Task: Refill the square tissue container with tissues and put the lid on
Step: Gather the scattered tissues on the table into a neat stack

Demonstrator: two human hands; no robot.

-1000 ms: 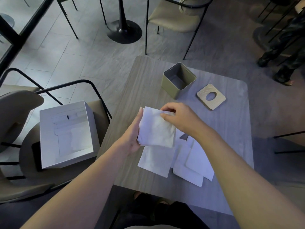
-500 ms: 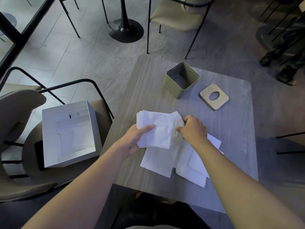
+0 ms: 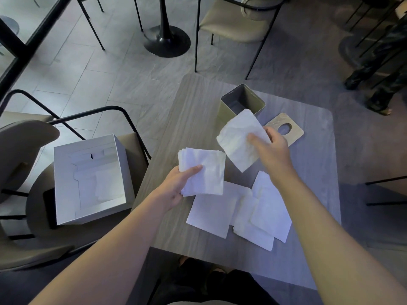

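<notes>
A café floor of grey tiles with metal-framed chairs is seen around a square wood-grain counter (image 3: 308,249). At upper centre the square tissue container (image 3: 226,110) stands open and looks empty; its wooden lid (image 3: 295,134) lies just right of it. A stack of tissues (image 3: 204,172) is gripped by the left hand (image 3: 176,186), fingers curled beneath, thumb on top. A single tissue (image 3: 237,142) is pinched by the right hand (image 3: 272,146), overlapping the container's near rim in the frame. Loose tissues (image 3: 259,216) are spread lower centre. Tissue is judged light, limp and easily torn, best pinched at an edge. Open room is left around the container, though the counter edge behind it is close.
</notes>
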